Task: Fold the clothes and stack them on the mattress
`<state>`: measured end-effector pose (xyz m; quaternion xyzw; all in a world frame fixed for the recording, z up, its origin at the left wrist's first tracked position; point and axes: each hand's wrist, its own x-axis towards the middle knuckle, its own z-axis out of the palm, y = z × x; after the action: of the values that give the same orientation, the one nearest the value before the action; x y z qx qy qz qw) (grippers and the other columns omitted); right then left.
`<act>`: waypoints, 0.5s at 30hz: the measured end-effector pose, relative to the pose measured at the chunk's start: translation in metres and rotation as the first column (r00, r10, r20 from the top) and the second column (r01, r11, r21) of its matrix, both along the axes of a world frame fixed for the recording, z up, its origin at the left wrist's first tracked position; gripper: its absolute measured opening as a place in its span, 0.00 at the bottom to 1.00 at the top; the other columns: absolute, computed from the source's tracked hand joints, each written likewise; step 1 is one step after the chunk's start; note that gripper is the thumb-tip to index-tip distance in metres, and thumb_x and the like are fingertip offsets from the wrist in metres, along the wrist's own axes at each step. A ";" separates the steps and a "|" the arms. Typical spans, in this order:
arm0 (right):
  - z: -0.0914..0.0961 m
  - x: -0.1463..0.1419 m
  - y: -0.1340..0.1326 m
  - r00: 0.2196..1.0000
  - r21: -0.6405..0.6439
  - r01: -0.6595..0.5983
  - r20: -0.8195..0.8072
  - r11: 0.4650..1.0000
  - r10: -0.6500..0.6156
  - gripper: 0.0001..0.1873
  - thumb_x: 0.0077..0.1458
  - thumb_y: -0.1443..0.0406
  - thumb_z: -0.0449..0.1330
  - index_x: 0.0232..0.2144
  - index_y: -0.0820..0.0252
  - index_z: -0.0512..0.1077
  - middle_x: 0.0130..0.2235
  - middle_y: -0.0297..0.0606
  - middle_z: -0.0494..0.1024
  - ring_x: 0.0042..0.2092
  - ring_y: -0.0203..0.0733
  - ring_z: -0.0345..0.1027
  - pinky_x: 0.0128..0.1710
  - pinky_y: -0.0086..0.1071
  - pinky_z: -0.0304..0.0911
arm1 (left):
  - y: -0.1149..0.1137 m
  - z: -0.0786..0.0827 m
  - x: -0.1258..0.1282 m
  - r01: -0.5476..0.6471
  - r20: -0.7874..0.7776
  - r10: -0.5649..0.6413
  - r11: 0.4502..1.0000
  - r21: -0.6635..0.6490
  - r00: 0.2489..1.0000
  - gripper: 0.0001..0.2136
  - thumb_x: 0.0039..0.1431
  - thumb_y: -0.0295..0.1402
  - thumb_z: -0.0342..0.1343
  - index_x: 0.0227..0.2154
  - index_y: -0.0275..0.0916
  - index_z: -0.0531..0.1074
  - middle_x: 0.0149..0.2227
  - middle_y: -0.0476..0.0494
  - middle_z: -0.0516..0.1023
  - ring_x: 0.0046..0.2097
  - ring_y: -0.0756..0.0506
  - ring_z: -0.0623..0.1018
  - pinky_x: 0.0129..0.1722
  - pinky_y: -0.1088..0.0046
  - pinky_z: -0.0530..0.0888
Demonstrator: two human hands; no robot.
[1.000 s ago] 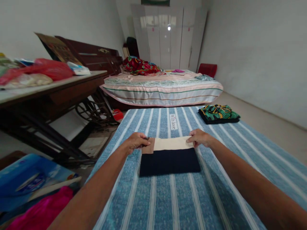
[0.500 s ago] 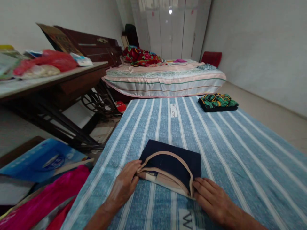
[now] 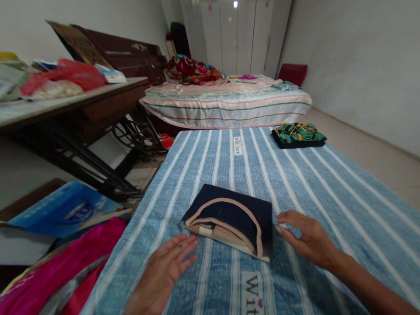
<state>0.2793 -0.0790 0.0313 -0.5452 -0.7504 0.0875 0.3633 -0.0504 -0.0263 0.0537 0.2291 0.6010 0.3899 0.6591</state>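
Note:
A folded navy shirt [image 3: 236, 210] with a tan-trimmed neckline lies flat on a blue-and-white striped bedsheet [image 3: 157, 197]. Its collar side faces me, with a beige layer showing inside the neck opening. My left hand [image 3: 167, 267] is just off the shirt's near left corner, fingers extended and apart from the cloth. Beside the shirt's right edge is my right hand [image 3: 305, 236], thumb and fingers spread with a gap between them. It holds nothing.
Folded green-and-black patterned clothes [image 3: 298, 134] sit at the sheet's far right. Beyond is another bed [image 3: 226, 109] with a red floral blanket [image 3: 193, 71]. On the left stand a table [image 3: 131, 83] bearing plastic bags, a blue package [image 3: 68, 210] and a magenta cloth [image 3: 75, 258].
Both hands have let go of the shirt's near corners. My left hand has drawn back toward me, and my right hand has moved up and right. The shirt stays folded.

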 end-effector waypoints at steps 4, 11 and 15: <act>0.006 0.002 0.054 0.989 -0.222 0.121 -0.058 0.968 -0.137 0.09 0.55 0.60 0.53 0.30 0.56 0.72 0.31 0.36 0.77 0.33 0.40 0.71 0.34 0.33 0.65 | -0.015 -0.001 0.019 0.078 0.266 -0.029 0.982 -0.174 0.964 0.08 0.48 0.28 0.56 0.33 0.35 0.72 0.49 0.30 0.74 0.55 0.34 0.70 0.48 0.57 0.73; -0.004 -0.021 0.149 0.989 -0.552 -0.012 -0.131 0.834 -0.073 0.09 0.49 0.60 0.58 0.27 0.59 0.72 0.21 0.32 0.72 0.26 0.36 0.67 0.27 0.28 0.60 | -0.017 -0.011 0.043 0.037 0.397 0.058 0.973 -0.227 0.916 0.08 0.52 0.27 0.54 0.36 0.33 0.71 0.51 0.30 0.73 0.53 0.37 0.72 0.52 0.61 0.69; -0.004 -0.040 0.174 0.956 -0.754 -0.182 -0.285 0.631 -0.064 0.12 0.49 0.57 0.60 0.27 0.61 0.72 0.19 0.30 0.70 0.21 0.32 0.63 0.19 0.23 0.57 | -0.018 -0.014 0.050 0.066 0.410 0.036 0.971 -0.232 0.911 0.11 0.54 0.29 0.54 0.40 0.34 0.70 0.50 0.31 0.73 0.51 0.39 0.74 0.51 0.61 0.69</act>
<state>0.2389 0.0950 0.0273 -0.6042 -0.5973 0.4899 0.1956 -0.0009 -0.0439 0.0396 0.0650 0.4899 0.3485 0.7965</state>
